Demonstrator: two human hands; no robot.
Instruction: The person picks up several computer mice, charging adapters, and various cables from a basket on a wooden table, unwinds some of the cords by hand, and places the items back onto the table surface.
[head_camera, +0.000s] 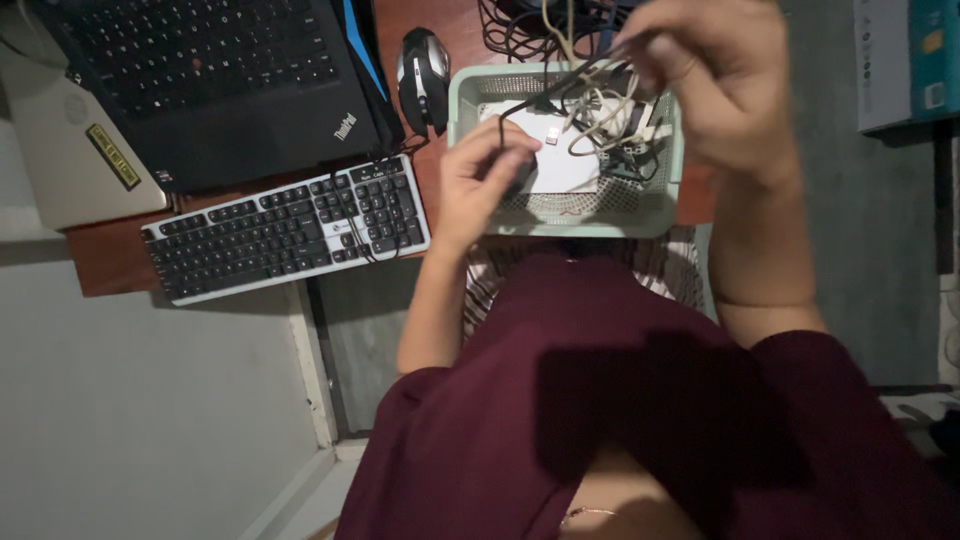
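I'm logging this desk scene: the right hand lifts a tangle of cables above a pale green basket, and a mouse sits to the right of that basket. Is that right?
Not quite. The head view shows the mouse to the left of the pale green basket, between it and the laptop. The rest holds: the right hand lifts the tangle of cables above the basket.

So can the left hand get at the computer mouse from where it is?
Probably yes: the left hand rests at the basket edge, and the mouse lies just beside that basket with nothing between them.
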